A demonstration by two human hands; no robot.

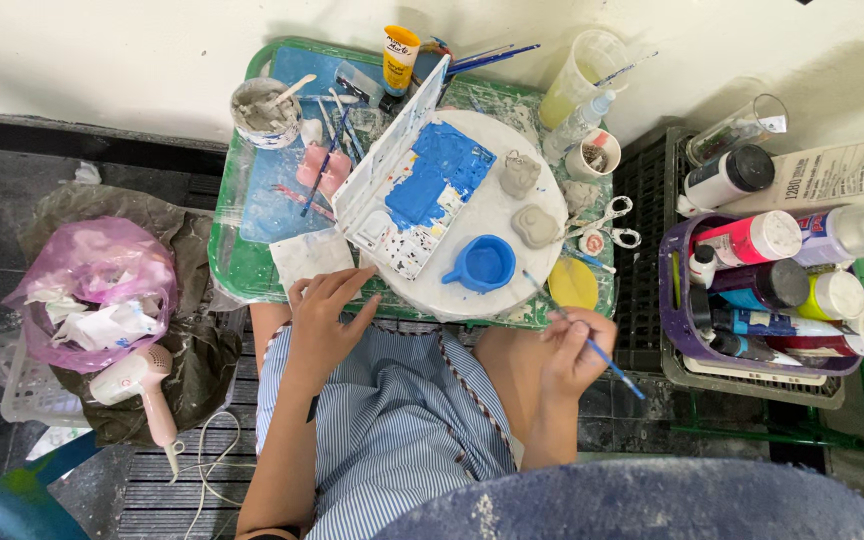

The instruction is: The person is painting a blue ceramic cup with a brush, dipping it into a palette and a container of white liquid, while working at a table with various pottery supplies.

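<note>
My left hand (324, 318) rests with fingers spread on the near edge of the green tray (232, 262), beside a white paper sheet (310, 256). My right hand (574, 350) grips a thin blue-handled paintbrush (584, 338) whose tip points toward the round white board (497, 215). On that board sit a small blue-painted cup (484, 264), two unpainted grey clay pieces (527, 200) and a white palette (414, 196) smeared with blue paint.
A purple basket (678, 320) of paint bottles stands at the right. Scissors (607, 226), a yellow sponge (573, 284), brushes and cups crowd the tray's back. A pink bag of waste (92, 290) and a pink hair dryer (142, 392) lie at the left.
</note>
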